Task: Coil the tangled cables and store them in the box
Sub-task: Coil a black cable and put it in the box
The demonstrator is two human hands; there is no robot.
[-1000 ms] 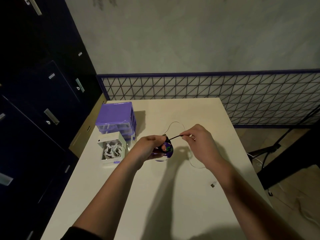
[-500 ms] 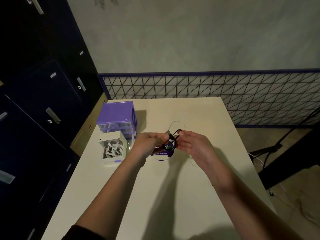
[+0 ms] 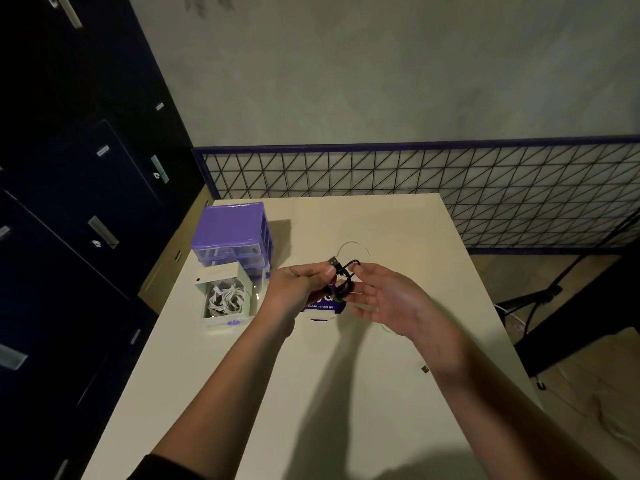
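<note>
I've got the table (image 3: 346, 393) in front of me as my working surface, and I'm holding everything up above its middle so the loose wire can hang free while I wind. Over on the left edge sits the purple drawer unit (image 3: 232, 233), and right against its near side is the open white box (image 3: 225, 296), lid off and facing up so I can drop coils straight in; a bundle of white cables (image 3: 225, 298) is already lying inside it. Under my hands there's a purple round label (image 3: 322, 306) on the table, reading "Clean as you go". A thin pale wire (image 3: 354, 244) loops on the table just beyond my hands, not yet gathered. Now the grip: my left hand (image 3: 297, 285) has its fingers curled, pinching the small black cable (image 3: 341, 277) coil, with the USB plug poking up past my fingertips. My right hand (image 3: 388, 299) is spread, fingers relaxed, just touching the coil's right side to steady the loop, I'd say, rather than clamping it. A tiny dark bit (image 3: 424, 368) lies on the table near my right wrist.
</note>
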